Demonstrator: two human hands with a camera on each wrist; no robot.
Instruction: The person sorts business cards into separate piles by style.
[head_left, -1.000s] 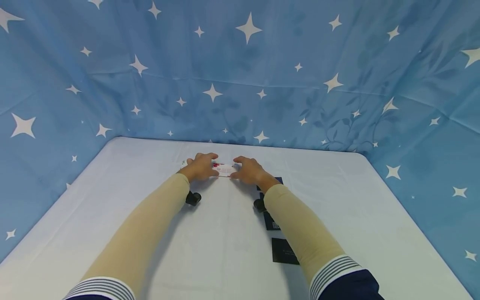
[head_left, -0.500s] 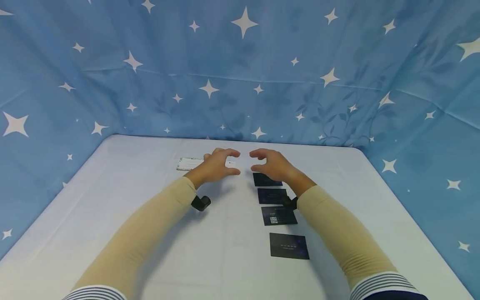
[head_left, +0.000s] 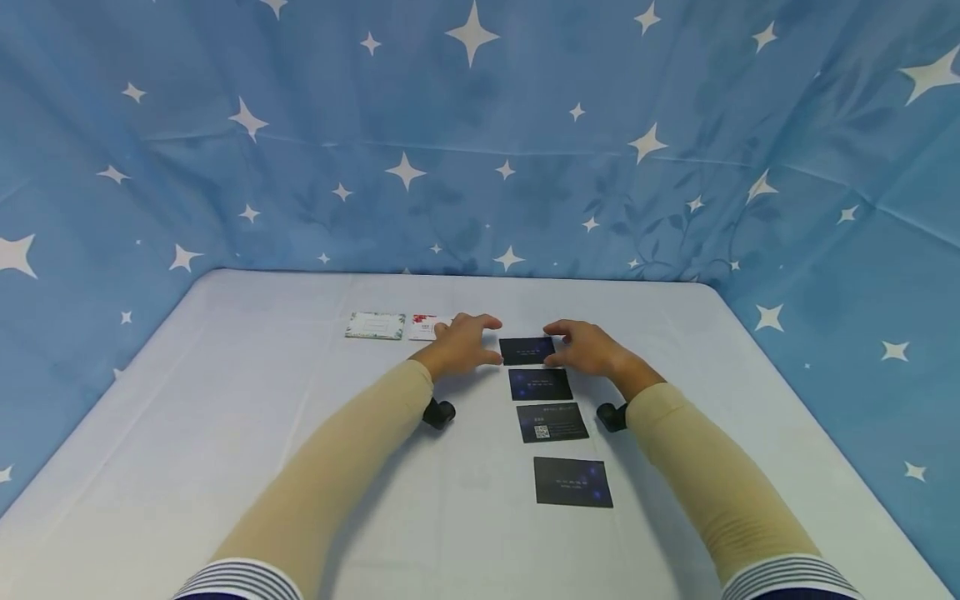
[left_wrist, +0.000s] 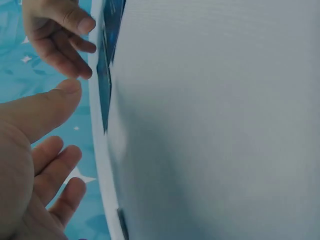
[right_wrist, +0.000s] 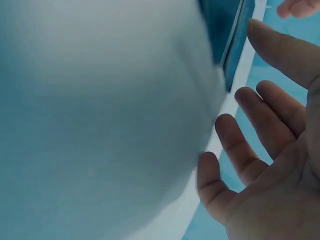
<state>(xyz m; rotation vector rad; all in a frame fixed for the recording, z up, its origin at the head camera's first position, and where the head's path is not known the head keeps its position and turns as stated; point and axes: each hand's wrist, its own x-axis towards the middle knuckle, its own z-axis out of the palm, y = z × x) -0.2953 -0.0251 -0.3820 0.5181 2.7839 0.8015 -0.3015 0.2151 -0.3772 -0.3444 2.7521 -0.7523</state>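
Note:
Four small cards would be too exact to number, so: several dark business cards run in a column on the white table. My left hand (head_left: 465, 343) is at the left edge of the farthest dark card (head_left: 527, 352), thumb and fingers spread apart. At that card's right edge is my right hand (head_left: 588, 347), its fingertips right at the edge. Both palms show with loosely bent fingers in the wrist views, on the left hand (left_wrist: 40, 170) and the right hand (right_wrist: 275, 155). A white card with red flowers (head_left: 422, 326) lies partly hidden behind my left hand.
A white card with a green leafy border (head_left: 375, 326) lies at the back left. Nearer me are a second dark card (head_left: 541, 384), one with a QR code (head_left: 562, 421), and the nearest dark card (head_left: 573, 482). A blue star-patterned curtain (head_left: 480, 167) hangs behind the table.
Both hands have left the white card with red flowers and moved right, coming down on either side of the farthest dark card. The head view has shifted slightly.

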